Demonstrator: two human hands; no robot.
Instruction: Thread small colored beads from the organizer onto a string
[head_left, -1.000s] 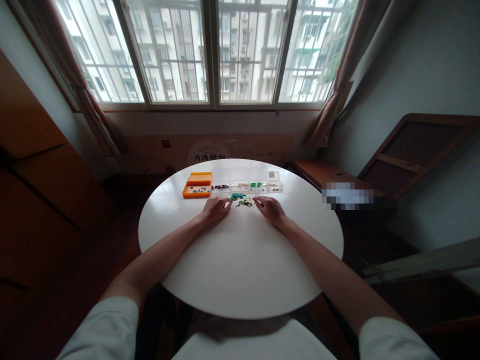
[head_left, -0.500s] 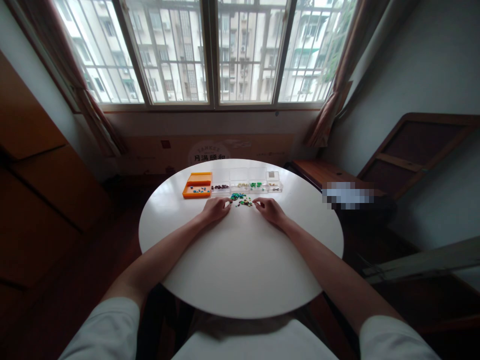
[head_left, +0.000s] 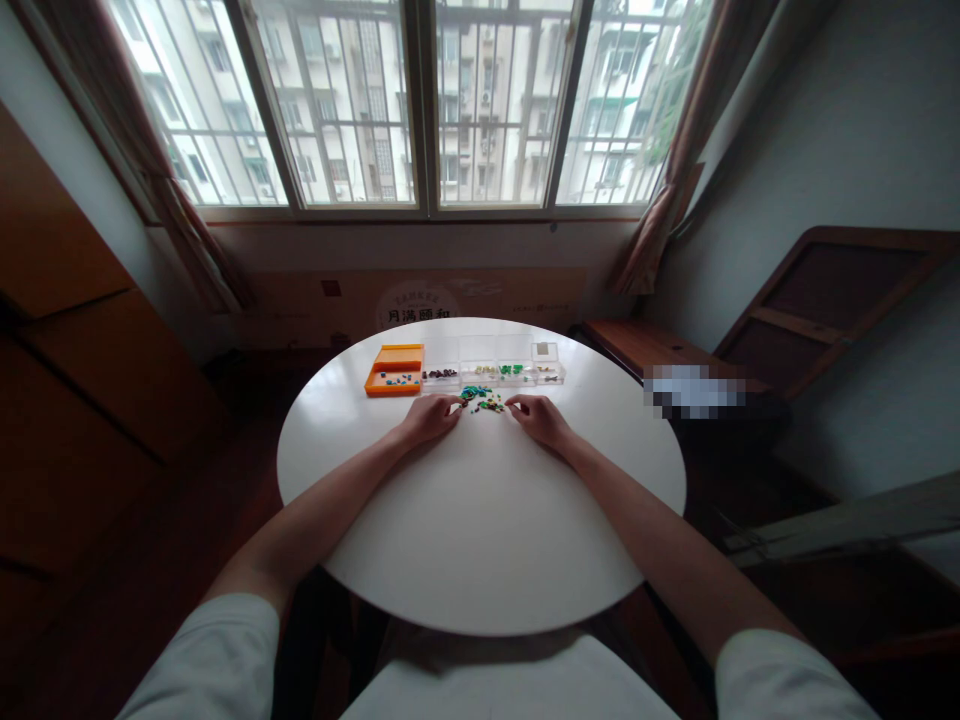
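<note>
A small heap of tiny coloured beads (head_left: pixel 484 400), mostly green and dark, lies on the round white table (head_left: pixel 480 520). My left hand (head_left: pixel 431 417) rests on the table just left of the heap, fingers curled with the tips pinched near the beads. My right hand (head_left: pixel 541 418) rests just right of the heap, fingers likewise curled and pinched together. What either pinch holds is too small to see. Behind the heap stand an open orange box (head_left: pixel 395 371) with a few beads and a clear compartment box (head_left: pixel 495 368) holding sorted beads.
A large barred window (head_left: pixel 427 100) with curtains is behind the table. A wooden cabinet (head_left: pixel 67 330) stands to the left; a low wooden bench (head_left: pixel 652 350) and a leaning wooden frame (head_left: pixel 847 300) are to the right. The floor around is dark.
</note>
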